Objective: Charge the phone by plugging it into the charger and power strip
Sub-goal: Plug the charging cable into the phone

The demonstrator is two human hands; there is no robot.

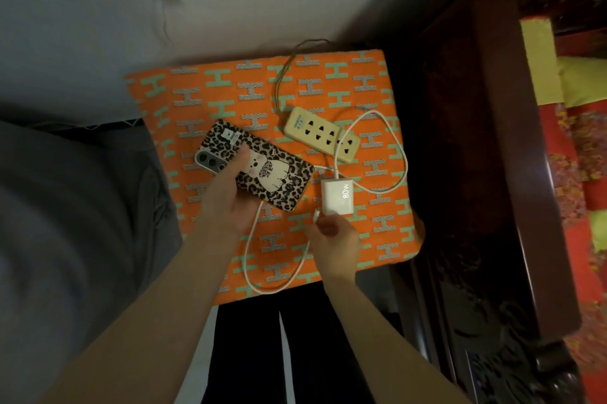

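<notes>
My left hand (226,196) holds a phone (262,170) in a leopard-print case, back side up, just above an orange patterned cushion (203,101). A white 80W charger block (337,196) lies on the cushion to the phone's right. My right hand (335,239) pinches the plug end of the white cable (249,259) right beside the charger's near edge. The cable loops from the charger across the cushion. A cream power strip (320,133) lies behind the charger, its sockets empty.
The power strip's brown cord (282,75) runs off the cushion's far edge toward the wall. Dark carved wooden furniture (476,173) stands close on the right. A grey fabric seat (65,206) is on the left.
</notes>
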